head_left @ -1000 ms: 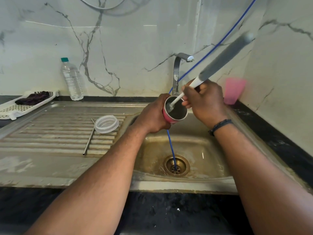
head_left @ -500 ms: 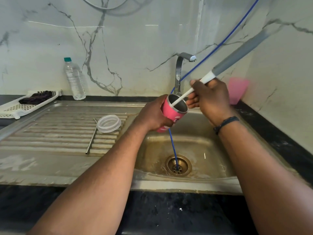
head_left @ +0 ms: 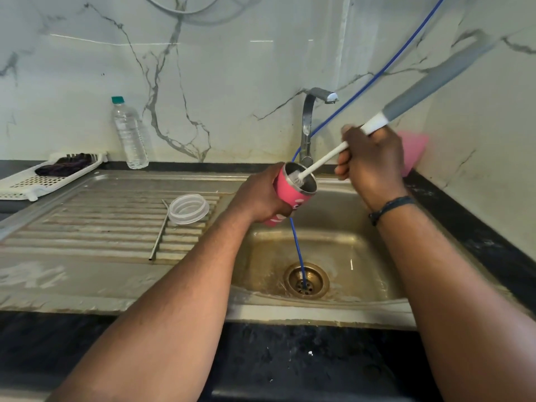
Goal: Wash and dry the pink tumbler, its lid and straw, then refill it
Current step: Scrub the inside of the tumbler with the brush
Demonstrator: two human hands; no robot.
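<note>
my left hand [head_left: 256, 198] gripped the tumbler [head_left: 293, 192], tilted over the sink [head_left: 333, 245]; right hand [head_left: 372, 161] clenched the brush [head_left: 324, 159], bristles inside the rim.

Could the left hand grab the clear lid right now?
Probably not yet. The left hand is busy gripping the pink tumbler over the sink. The lid lies uncovered on the drainboard just beside it, so once that hand is free, nothing blocks it.
</note>
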